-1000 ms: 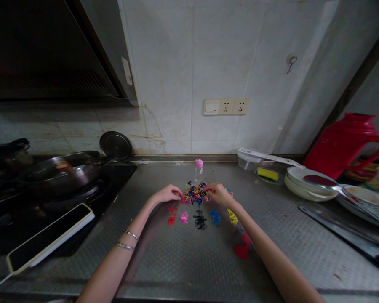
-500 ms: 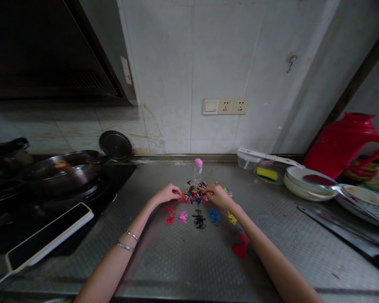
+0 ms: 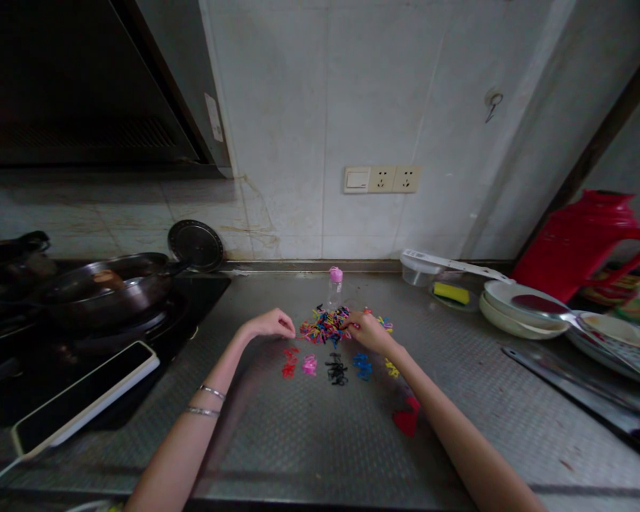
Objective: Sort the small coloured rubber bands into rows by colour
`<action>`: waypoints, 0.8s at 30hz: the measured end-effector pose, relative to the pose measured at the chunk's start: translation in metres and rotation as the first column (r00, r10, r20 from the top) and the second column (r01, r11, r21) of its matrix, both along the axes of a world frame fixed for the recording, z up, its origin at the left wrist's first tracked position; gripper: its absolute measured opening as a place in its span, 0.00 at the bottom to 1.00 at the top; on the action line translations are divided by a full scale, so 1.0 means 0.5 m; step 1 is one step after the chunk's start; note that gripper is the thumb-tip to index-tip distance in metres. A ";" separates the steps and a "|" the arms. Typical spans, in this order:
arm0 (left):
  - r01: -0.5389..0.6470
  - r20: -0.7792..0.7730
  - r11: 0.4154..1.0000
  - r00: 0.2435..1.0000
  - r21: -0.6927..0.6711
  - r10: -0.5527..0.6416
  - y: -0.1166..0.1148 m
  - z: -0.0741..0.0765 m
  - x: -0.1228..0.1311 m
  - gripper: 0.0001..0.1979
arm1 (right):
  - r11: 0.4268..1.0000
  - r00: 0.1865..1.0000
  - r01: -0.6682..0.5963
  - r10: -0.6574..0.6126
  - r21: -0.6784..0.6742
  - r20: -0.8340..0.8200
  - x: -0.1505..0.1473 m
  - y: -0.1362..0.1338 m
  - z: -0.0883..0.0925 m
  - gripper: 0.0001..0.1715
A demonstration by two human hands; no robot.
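A mixed heap of small coloured rubber bands (image 3: 325, 327) lies on the metal counter. At its left edge my left hand (image 3: 272, 324) is closed in a pinch, with a thin reddish band showing at the fingertips. My right hand (image 3: 369, 331) rests over the heap's right side, fingers bent together; what they grip, if anything, is hidden. In front lie separate little piles of bands: red (image 3: 289, 363), pink (image 3: 309, 365), black (image 3: 336, 370), blue (image 3: 361, 365) and yellow (image 3: 391, 368), the last partly beside my right forearm. Behind the heap stands a small clear bottle (image 3: 335, 290) with a pink cap.
A red heart-shaped piece (image 3: 407, 419) lies near my right forearm. On the left are a phone (image 3: 85, 398) and a pan (image 3: 107, 295) on the stove. To the right stand bowls (image 3: 517, 323), a yellow sponge (image 3: 451, 293), a knife (image 3: 570, 395) and a red thermos (image 3: 576, 245).
My left hand has drawn back to the left, off the heap's edge, still pinched. My right hand stays at the heap's right side with little movement.
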State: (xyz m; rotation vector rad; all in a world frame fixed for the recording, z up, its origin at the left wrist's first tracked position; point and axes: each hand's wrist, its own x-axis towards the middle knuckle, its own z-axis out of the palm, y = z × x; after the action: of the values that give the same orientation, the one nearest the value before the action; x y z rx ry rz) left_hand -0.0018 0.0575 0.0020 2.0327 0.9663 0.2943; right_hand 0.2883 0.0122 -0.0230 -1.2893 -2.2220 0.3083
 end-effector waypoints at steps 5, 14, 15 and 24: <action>0.025 -0.085 0.993 0.996 -0.113 -0.035 0.002 -0.011 -0.008 0.15 | 1.000 1.000 -0.008 0.008 -0.014 -0.008 -0.006 -0.008 0.004 0.18; -0.176 -0.022 0.983 0.984 0.050 0.177 0.015 -0.020 -0.005 0.17 | 0.993 0.992 -0.120 0.119 0.002 0.050 -0.078 -0.012 0.032 0.15; -0.200 -0.008 0.978 0.980 0.065 0.201 0.016 -0.020 -0.004 0.17 | 0.989 0.985 -0.146 0.145 -0.001 0.098 -0.092 -0.013 0.038 0.15; -0.222 0.043 0.966 0.975 0.135 0.218 0.027 -0.035 -0.002 0.15 | 0.999 0.912 -0.038 0.028 0.015 0.410 -0.191 -0.018 0.052 0.14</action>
State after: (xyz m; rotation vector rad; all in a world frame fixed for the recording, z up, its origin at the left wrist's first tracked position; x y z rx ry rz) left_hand -0.0029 0.0712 -0.0153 2.0413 1.1855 0.5218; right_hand 0.1929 0.0029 0.0032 -1.4072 -2.5870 0.0208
